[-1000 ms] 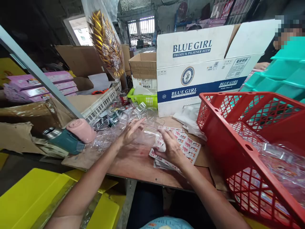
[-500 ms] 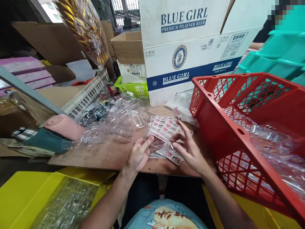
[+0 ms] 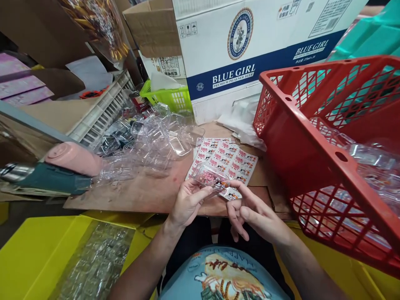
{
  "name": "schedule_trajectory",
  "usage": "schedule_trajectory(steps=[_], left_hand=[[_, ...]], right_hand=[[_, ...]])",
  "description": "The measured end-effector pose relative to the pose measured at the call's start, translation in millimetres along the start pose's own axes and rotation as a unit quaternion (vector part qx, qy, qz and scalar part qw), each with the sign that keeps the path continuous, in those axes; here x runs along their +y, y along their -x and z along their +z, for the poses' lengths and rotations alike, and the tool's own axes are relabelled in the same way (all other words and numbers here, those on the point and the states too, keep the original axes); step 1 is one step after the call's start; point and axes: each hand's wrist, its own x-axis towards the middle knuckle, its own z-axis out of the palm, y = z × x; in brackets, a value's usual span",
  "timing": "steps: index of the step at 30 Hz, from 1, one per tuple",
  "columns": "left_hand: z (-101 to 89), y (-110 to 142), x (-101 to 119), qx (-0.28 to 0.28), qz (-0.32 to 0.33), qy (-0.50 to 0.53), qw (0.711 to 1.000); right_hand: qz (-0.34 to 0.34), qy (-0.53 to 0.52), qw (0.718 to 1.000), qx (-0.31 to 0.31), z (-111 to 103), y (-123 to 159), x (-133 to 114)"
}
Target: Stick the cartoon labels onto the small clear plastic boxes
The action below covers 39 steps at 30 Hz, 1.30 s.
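Observation:
My left hand (image 3: pixel 189 202) pinches a small clear plastic case (image 3: pixel 200 171) between thumb and fingers above the table's front edge. On the case shows a pink-lettered sticker (image 3: pixel 212 180) with a cat figure. My right hand (image 3: pixel 246 208) is at the right end of the case, its index finger stretched out to the sticker's edge. Its other fingers are loosely bent and apart, with nothing gripped. Behind and under the case lie white sticker sheets (image 3: pixel 240 160) printed with rows of the same pink lettering and cats.
A heap of clear plastic cases (image 3: pixel 156 137) lies to the left on the wooden table (image 3: pixel 150 189). At the right stands a red basket (image 3: pixel 281 154) containing clear cases. A white carton (image 3: pixel 215 54) closes off the back. A pink-and-teal bottle (image 3: pixel 68 162) lies at far left.
My right hand has come down from the sticker sheets to the case, and the sticker that was at its index fingertip is now on the case. The view has tilted downward.

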Motion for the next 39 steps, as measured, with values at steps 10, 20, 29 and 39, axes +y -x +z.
schedule_trajectory(steps=[10, 20, 29, 39], left_hand=[[5.1, -1.2, 2.3, -0.013, 0.006, -0.019, 1.000], [3.8, 0.2, 2.4, -0.018, 0.011, -0.010, 1.000], [-0.8, -0.5, -1.4, -0.016, 0.014, -0.016, 1.000], [-0.1, 1.7, -1.9, 0.000, 0.010, -0.017, 1.000]], right_hand=[[0.003, -0.009, 1.000, 0.012, 2.3, -3.6, 8.1], [0.006, 0.014, 1.000, 0.027, 2.3, -4.9, 8.6], [0.022, 0.044, 0.997, 0.059, 9.0, -3.6, 6.3], [0.038, 0.083, 0.992, 0.091, 14.9, -5.5, 2.6]])
